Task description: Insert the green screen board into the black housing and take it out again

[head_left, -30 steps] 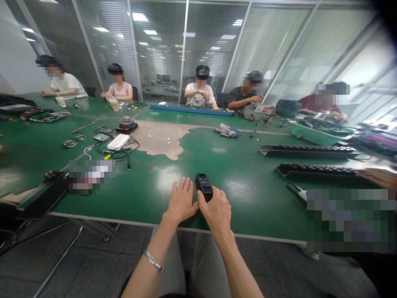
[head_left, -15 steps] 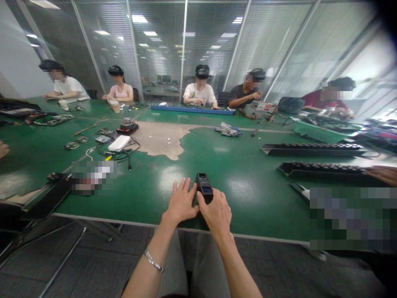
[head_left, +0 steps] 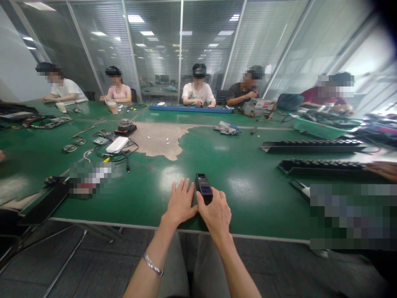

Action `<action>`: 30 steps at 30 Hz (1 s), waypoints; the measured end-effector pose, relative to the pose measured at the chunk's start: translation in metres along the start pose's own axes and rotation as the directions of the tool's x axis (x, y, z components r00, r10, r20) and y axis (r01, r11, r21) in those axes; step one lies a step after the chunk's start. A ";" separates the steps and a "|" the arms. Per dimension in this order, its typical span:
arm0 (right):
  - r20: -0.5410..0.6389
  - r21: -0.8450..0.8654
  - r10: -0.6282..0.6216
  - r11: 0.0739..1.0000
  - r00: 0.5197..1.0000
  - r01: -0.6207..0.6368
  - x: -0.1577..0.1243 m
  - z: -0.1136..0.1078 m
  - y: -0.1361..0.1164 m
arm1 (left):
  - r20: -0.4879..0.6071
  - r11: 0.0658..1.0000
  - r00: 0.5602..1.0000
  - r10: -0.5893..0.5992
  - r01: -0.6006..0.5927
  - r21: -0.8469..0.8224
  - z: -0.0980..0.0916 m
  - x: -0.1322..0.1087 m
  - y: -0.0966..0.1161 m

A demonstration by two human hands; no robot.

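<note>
A small black boxy handheld device [head_left: 204,185] with a little dark screen lies on the green table in front of me, near the table's front edge. My right hand [head_left: 217,209] curls around its lower end, with the thumb on the near left side and the fingers on the right. That hand hides the device's near end. My left hand [head_left: 180,202] rests flat on the table just left of it, fingers stretched out and apart, holding nothing. Its thumb reaches close to my right thumb.
Beyond lies a bare tan patch [head_left: 161,138] of tabletop. Left of it are a white box [head_left: 117,145] and black cables. Two long black rails [head_left: 313,146] and a green basket [head_left: 322,126] stand to the right. Several people sit across the table, by a long blue bar [head_left: 190,109].
Both hands and the device hold nearly the same place. The camera view has shifted slightly, and a co-worker's hand at the left edge shows less than before.
</note>
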State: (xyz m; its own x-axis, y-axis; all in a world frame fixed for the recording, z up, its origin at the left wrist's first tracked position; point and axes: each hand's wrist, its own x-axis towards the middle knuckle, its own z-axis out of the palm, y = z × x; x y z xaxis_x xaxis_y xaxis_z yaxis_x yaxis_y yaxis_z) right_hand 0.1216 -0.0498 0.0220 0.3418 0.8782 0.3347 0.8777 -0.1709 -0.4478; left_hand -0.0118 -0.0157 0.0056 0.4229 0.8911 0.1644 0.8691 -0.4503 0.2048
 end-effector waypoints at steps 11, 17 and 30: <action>-0.122 0.184 -0.072 0.978 0.990 0.094 0.009 0.005 0.006 | 0.002 0.999 1.000 -0.011 0.011 0.032 0.003 0.003 0.001; -0.252 0.282 -0.088 0.946 0.964 0.160 0.025 -0.016 0.008 | 0.006 0.999 1.000 -0.008 0.008 0.035 0.005 0.004 0.002; -0.151 0.144 0.004 0.989 0.989 0.018 0.027 -0.002 0.054 | -0.011 0.999 1.000 -0.013 0.014 0.040 0.004 0.004 0.004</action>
State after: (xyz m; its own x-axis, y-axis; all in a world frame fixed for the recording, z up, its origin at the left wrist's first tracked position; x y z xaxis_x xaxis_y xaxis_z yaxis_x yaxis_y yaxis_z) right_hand 0.1790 -0.0360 0.0084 0.3917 0.8003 0.4541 0.8262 -0.0887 -0.5564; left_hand -0.0051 -0.0136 0.0028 0.4085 0.8962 0.1728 0.8842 -0.4356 0.1686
